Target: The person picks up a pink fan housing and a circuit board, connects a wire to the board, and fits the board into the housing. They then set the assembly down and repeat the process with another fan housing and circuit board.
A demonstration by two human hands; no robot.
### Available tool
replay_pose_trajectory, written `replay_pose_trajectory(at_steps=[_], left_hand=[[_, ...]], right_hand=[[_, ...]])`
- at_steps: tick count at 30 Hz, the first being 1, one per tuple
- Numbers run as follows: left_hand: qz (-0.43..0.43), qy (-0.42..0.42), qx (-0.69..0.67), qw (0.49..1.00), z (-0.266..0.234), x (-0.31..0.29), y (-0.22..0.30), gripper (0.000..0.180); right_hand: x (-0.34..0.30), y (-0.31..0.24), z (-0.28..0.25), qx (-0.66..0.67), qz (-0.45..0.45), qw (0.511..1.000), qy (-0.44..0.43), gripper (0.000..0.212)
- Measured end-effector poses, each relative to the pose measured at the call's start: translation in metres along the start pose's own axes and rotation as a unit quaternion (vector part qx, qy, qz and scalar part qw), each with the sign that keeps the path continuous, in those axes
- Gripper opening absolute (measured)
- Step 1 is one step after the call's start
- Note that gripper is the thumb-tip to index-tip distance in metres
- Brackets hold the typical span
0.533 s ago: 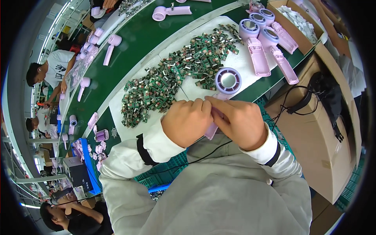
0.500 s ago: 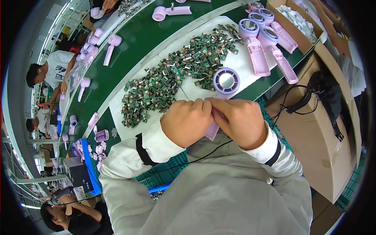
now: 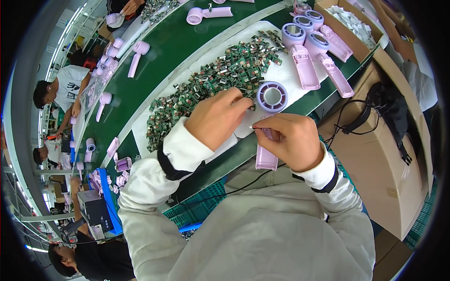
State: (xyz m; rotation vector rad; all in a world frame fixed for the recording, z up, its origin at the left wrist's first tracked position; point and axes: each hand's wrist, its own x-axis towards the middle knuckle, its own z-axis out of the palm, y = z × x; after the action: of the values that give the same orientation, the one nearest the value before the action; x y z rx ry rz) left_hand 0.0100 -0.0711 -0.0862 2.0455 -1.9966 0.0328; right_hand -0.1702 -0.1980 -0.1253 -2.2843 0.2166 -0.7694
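A purple handheld fan with a round head [image 3: 272, 96] lies at the front edge of the table. Its open handle shell [image 3: 266, 157] points toward me, partly under my right hand [image 3: 294, 140]. That hand's thumb and forefinger are pinched together at a tiny red and white piece [image 3: 252, 127], which looks like a wire end. My left hand [image 3: 219, 116] is just left of the fan head, over the near edge of a heap of small green circuit boards [image 3: 220, 75]. Its fingers are curled together; what they hold, if anything, is hidden.
Several more purple fans with open handles [image 3: 305, 68] stand at the right, beside a cardboard box of white pieces [image 3: 354, 23]. A green conveyor belt [image 3: 161, 61] carries fan parts beyond the white sheet [image 3: 140, 136]. A large carton [image 3: 375, 164] flanks me. Co-workers sit at the left.
My hands were together over the fan's handle. The left hand has moved up and left to the boards, away from the right. More of the handle shell now shows.
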Motion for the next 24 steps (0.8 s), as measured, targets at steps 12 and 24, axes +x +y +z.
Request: replay_pose_trajectory(at_steps=[12, 24], left_hand=[[0.055, 0.011, 0.017, 0.998, 0.003, 0.005, 0.0, 0.021], [0.037, 0.025, 0.041, 0.998, 0.009, -0.004, 0.0, 0.023]], right_hand=[[-0.002, 0.001, 0.001, 0.043, 0.03, 0.999, 0.007, 0.014], [0.0, 0.004, 0.002, 0.062, 0.029, 0.997, 0.037, 0.016]])
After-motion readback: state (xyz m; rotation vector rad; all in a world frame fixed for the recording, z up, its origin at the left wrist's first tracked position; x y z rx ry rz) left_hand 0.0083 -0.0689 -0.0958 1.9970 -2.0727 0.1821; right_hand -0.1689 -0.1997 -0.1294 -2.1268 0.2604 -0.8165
